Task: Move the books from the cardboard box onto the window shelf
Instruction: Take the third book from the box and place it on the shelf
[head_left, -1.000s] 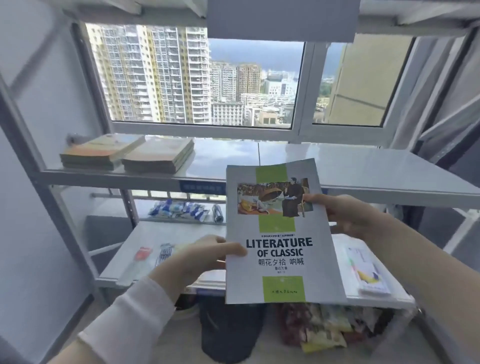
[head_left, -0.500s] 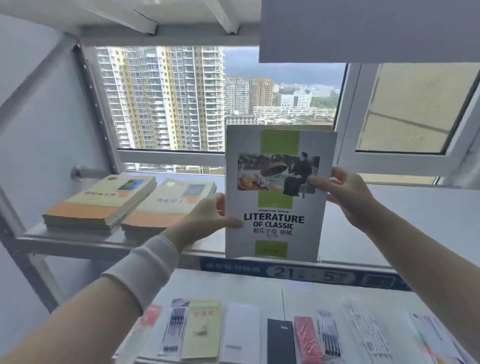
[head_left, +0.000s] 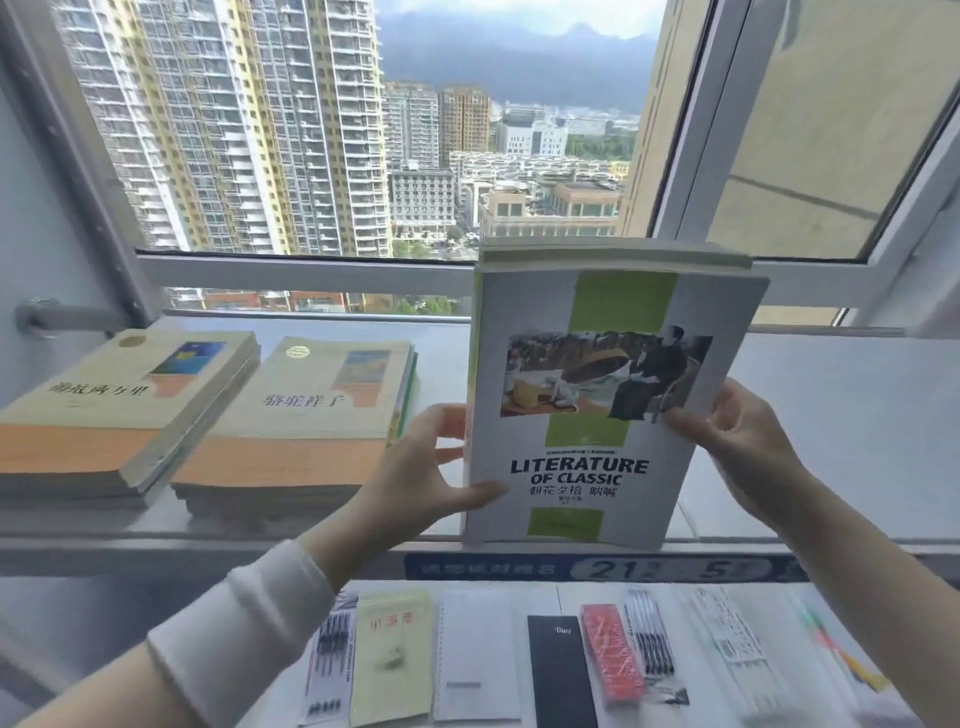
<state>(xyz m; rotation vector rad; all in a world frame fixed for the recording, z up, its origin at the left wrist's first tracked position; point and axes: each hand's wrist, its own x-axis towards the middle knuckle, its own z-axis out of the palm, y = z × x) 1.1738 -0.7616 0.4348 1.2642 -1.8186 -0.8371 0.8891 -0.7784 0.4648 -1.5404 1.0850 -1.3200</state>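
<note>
Head view, grey-green book gripped by left hand and right hand, possibly several copies

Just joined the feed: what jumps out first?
A grey and green book titled LITERATURE OF CLASSIC, held upright at centre by the left hand and right hand above the window shelf. To its left, two stacks of books lie flat.
</note>
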